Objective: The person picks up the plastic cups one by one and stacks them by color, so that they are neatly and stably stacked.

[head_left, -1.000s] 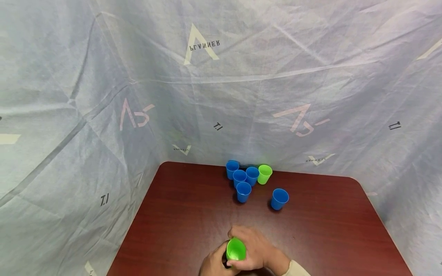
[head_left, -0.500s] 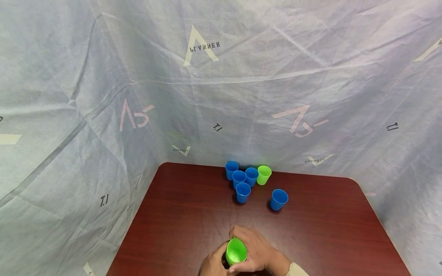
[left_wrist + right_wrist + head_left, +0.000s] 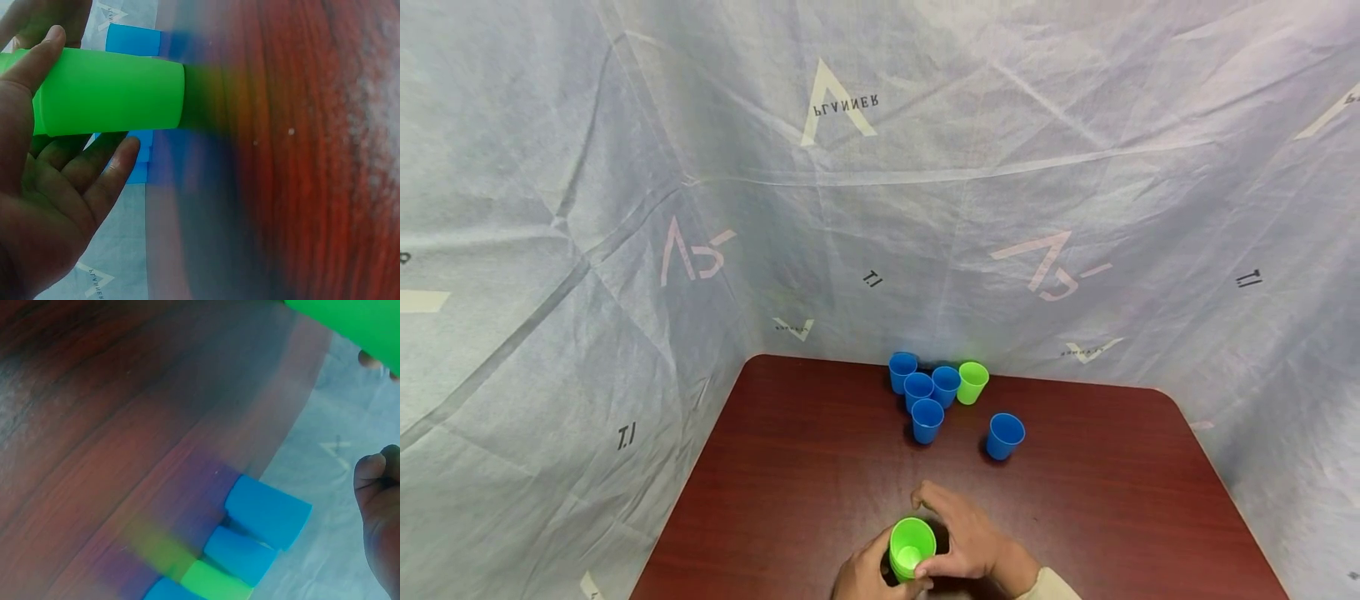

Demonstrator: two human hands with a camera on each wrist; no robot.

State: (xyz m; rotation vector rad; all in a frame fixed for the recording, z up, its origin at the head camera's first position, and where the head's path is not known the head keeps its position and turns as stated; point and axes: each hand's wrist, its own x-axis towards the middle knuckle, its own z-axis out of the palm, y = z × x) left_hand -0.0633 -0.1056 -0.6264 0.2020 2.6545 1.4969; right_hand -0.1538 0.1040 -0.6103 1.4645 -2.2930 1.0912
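Note:
A stack of nested green cups [image 3: 912, 542] stands near the table's front edge, mouth up. My left hand [image 3: 867, 573] grips it from the left; in the left wrist view the thumb lies along the green wall [image 3: 112, 92], fingers on the other side. My right hand [image 3: 966, 533] is at the right of the stack, thumb by the rim and the other fingers spread off it. In the right wrist view, the right fingers [image 3: 374, 472] are apart from the green stack [image 3: 362, 328]. How many cups are nested cannot be told.
Toward the back edge of the brown table [image 3: 790, 442], several blue cups [image 3: 927, 421] cluster beside one upright green cup [image 3: 973, 383]. Another blue cup [image 3: 1004, 437] stands alone to their right. Grey printed cloth [image 3: 925, 217] hangs behind and at the sides.
My right hand has loosened from round the green stack, its fingers spreading away and to the right. The left hand keeps its grip. Blue cups have stayed put.

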